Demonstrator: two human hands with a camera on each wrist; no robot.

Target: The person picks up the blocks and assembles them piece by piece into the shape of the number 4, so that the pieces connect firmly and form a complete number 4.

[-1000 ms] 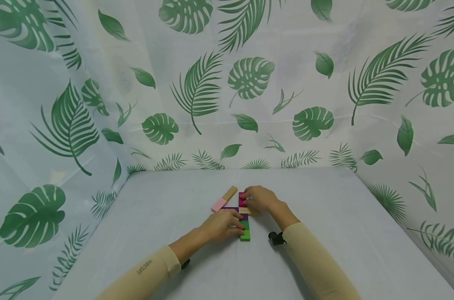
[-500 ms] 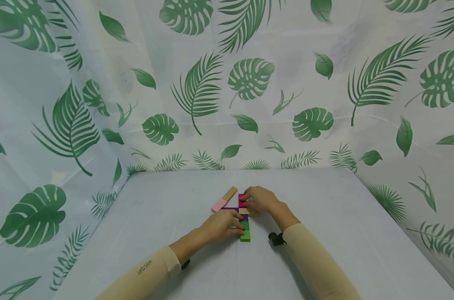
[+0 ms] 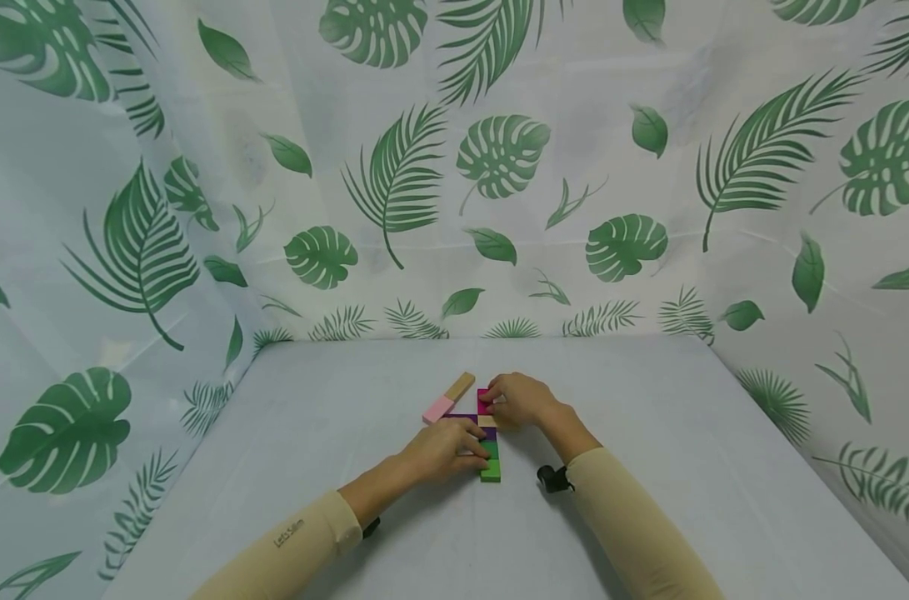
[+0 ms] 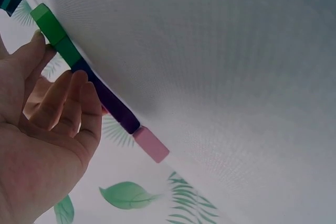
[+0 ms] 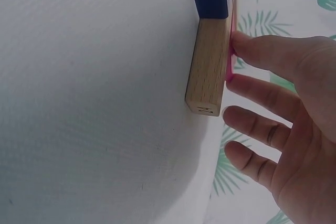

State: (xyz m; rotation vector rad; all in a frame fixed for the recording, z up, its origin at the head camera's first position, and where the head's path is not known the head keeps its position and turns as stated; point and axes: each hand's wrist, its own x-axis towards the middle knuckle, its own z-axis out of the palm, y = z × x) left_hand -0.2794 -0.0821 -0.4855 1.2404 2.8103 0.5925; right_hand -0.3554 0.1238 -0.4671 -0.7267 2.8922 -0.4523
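Note:
Flat coloured blocks form a joined figure on the white table. My left hand [image 3: 441,450] lies along its left side, thumb at the light green block [image 3: 491,473] and the darker green block [image 3: 493,451], fingertips at the dark blue block [image 3: 489,434]. A purple block [image 4: 118,108] is partly behind those fingers. With thumb and forefinger my right hand [image 3: 525,397] pinches a magenta block [image 3: 481,406], whose near end meets a natural wood block [image 5: 206,66] lying crosswise. The other right fingers are spread beside that wood block, partly covering it in the head view.
A pink block [image 3: 437,410] and a tan block [image 3: 460,386] run diagonally up from the purple one at the far left of the figure. White table cloth [image 3: 349,383] surrounds the blocks. A leaf-printed curtain [image 3: 424,292] stands behind the table.
The magenta block has shifted slightly toward me, against the wood block, with my right hand on it. My left hand has stayed in place.

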